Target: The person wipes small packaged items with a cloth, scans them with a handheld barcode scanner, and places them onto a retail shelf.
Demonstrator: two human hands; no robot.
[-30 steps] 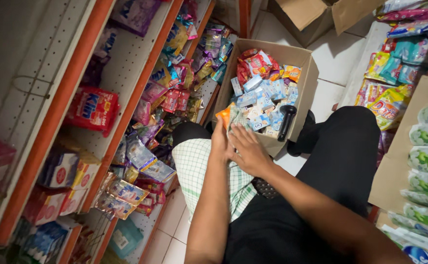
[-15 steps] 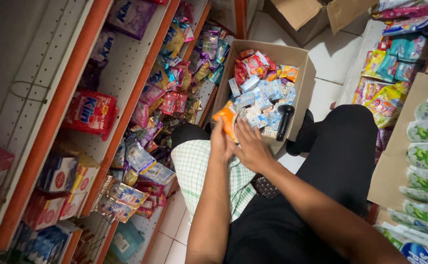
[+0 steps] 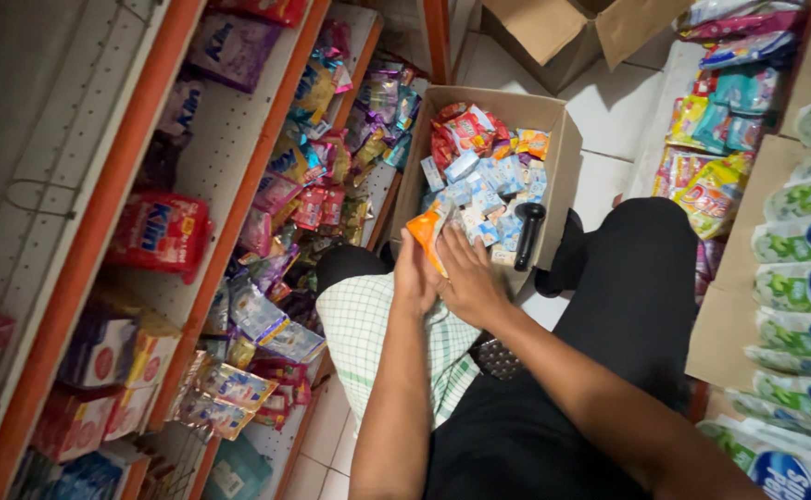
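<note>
Both forearms are bare, with no sleeves, watch or rings in view on the left hand [image 3: 416, 278] or the right hand [image 3: 472, 285]. Black trousers [image 3: 609, 306] cover the legs. A pale green-and-white checked cloth [image 3: 368, 338] lies below the fingers, beside a studded dark belt [image 3: 495, 356].

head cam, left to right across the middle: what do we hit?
Red packet on the orange shelf → hanging sachets → left hand holding an orange packet → right hand → black tool in the cardboard box → green-and-blue packs.
</note>
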